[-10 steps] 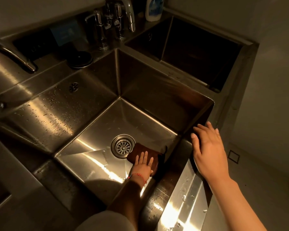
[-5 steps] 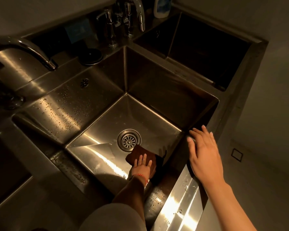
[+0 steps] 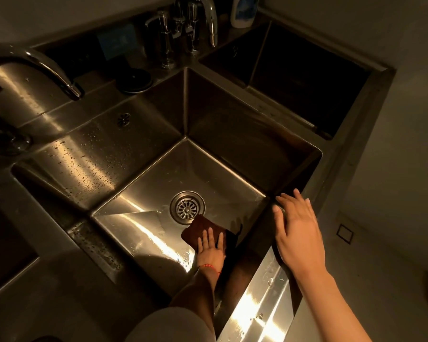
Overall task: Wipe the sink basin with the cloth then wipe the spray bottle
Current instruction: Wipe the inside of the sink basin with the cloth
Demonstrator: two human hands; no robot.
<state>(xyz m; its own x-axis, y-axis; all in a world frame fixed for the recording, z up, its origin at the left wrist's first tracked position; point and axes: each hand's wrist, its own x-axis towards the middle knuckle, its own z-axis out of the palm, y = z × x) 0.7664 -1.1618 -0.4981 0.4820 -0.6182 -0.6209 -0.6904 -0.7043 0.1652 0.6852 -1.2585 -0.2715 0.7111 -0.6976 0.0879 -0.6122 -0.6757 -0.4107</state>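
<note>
A deep steel sink basin (image 3: 143, 201) fills the middle of the view, its round drain (image 3: 187, 207) in the floor. A dark brown cloth (image 3: 197, 230) lies flat on the basin floor just in front of the drain. My left hand (image 3: 211, 248) presses on the cloth with straight, spread fingers. My right hand (image 3: 297, 230) rests flat on the sink's right front rim, fingers straight. A white bottle with a blue label (image 3: 242, 11) stands at the back by the wall, its top cut off by the frame.
Taps and a curved spout (image 3: 209, 18) stand behind the basin. Another faucet (image 3: 47, 67) reaches in from the left above a wet drainboard. A dark round lid (image 3: 134, 80) sits on the back ledge. A second, dark basin (image 3: 307, 77) lies to the right.
My left hand has pulled the cloth slightly toward the front of the basin, away from the drain. My right hand has stayed on the rim. The view has shifted a little.
</note>
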